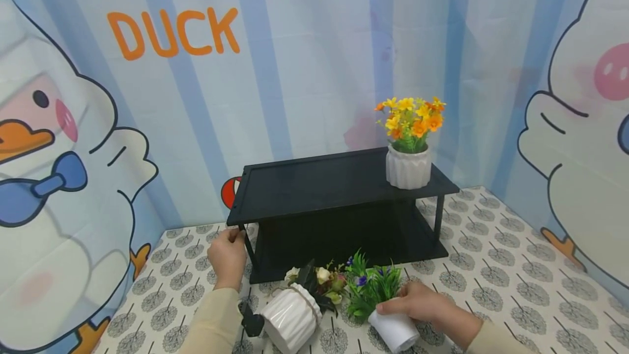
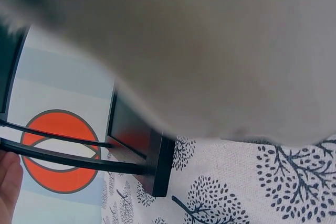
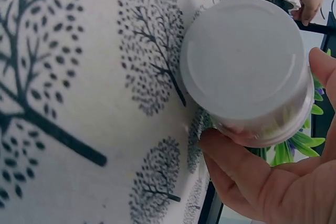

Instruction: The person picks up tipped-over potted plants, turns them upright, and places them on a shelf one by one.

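My left hand [image 1: 227,255] is at the near left post [image 1: 248,247] of a black two-tier shelf [image 1: 314,182], fingers curled against it just under the upper board. In the left wrist view the fingertips [image 2: 9,182] touch that post. My right hand [image 1: 422,307] grips the white pot [image 1: 395,332] of a small plant [image 1: 375,285] with green leaves and purple flowers. The pot is tipped, its foliage pointing toward the shelf. In the right wrist view, thumb and fingers flank the pot, whose round base [image 3: 244,59] faces the camera.
Left of the purple plant, a ribbed white pot [image 1: 292,318] with pale roses lies on its side on the tree-patterned cloth [image 1: 472,288]. A white pot of yellow and orange flowers [image 1: 409,168] stands upright at the shelf top's right end. A duck-printed curtain [image 1: 314,70] hangs behind.
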`<state>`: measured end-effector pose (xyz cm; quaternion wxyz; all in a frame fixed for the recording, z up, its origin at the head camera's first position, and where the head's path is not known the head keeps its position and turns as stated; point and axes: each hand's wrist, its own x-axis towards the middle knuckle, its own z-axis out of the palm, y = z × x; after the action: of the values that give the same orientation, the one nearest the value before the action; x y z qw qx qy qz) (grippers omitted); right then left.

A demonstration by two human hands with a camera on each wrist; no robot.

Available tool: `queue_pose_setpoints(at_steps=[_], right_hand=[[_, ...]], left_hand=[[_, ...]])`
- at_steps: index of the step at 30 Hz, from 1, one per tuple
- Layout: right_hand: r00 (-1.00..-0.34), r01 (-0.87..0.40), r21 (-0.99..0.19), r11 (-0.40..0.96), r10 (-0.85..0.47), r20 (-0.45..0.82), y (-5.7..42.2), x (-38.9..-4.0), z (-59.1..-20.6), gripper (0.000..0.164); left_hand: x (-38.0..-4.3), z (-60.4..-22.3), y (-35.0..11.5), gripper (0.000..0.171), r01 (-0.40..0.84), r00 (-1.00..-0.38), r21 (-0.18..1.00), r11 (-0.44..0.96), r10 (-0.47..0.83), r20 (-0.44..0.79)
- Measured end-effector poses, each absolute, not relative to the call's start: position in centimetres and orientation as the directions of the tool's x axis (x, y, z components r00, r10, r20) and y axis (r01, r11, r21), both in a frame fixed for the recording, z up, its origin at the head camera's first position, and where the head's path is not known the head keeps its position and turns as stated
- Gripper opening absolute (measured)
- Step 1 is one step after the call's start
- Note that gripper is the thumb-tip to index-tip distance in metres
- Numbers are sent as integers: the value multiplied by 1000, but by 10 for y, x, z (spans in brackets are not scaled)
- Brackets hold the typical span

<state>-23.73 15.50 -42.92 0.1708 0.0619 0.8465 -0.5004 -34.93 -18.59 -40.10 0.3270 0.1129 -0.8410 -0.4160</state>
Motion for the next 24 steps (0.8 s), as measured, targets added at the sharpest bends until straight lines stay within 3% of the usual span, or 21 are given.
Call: queue_pose_setpoints(at_steps=[16, 24], right_hand=[[-943, 206, -879, 430, -152, -295, 150, -233, -434, 42], [-928, 279, -863, 421, -113, -355, 154, -236, -430, 46]], left_hand=[[-349, -400, -186, 19, 97, -751, 762, 640, -455, 478], [-350, -402, -187, 18, 92, -754, 759, 645, -453, 477]])
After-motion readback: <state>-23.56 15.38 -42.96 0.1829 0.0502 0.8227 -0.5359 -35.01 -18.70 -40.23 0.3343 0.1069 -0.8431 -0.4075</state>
